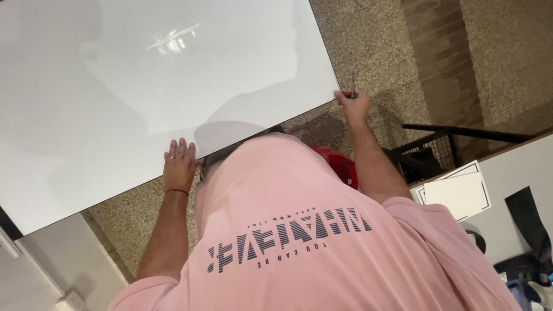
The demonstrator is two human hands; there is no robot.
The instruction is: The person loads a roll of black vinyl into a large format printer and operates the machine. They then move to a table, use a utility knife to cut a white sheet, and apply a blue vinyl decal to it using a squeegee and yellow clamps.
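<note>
— What are your hands doing?

— My left hand lies flat, fingers spread and released, on the near edge of the big white glossy panel. My right hand is clenched around a thin dark pen-like tool at the panel's corner.

— And beyond?

— Speckled floor, a brick column.

There is only one view, from a camera high above that looks almost straight down. It sees the back of a person in a pink shirt from close, and beyond it a big white sheet in the upper left and the speckled floor further below.
</note>
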